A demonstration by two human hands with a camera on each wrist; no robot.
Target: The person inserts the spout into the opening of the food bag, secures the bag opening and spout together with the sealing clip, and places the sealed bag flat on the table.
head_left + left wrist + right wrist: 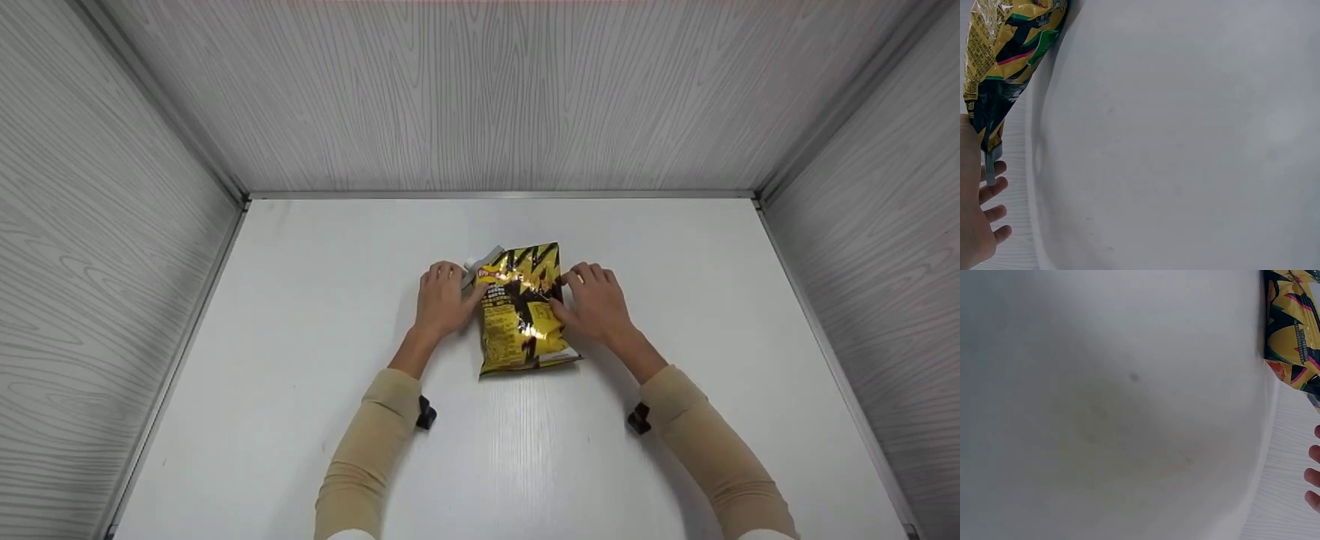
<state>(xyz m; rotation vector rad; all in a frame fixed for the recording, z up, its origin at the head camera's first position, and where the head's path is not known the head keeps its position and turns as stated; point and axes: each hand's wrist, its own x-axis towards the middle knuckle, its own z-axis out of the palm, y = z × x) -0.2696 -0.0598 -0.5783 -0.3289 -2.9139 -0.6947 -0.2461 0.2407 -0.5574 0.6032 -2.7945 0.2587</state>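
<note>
A shiny yellow and black snack bag [517,315] is in the middle of the white table, its printed back facing up. A grey bag clip [487,262] sits slanted at its upper left corner, partly hidden by the bag and fingers. My left hand [442,300] holds the bag's left side, thumb over the edge and fingers beside the clip. On the opposite edge my right hand [598,304] holds the bag between thumb and index finger. In the left wrist view the clip [991,166] is close to the fingertips; the right wrist view shows only some fingertips [1313,477].
Grey wood-grain panels enclose the white table [300,360] at the back [480,97] and both sides. A metal strip [637,194] runs along the back edge. Small black devices [426,413] are on both wrists, by the beige sleeves [360,465].
</note>
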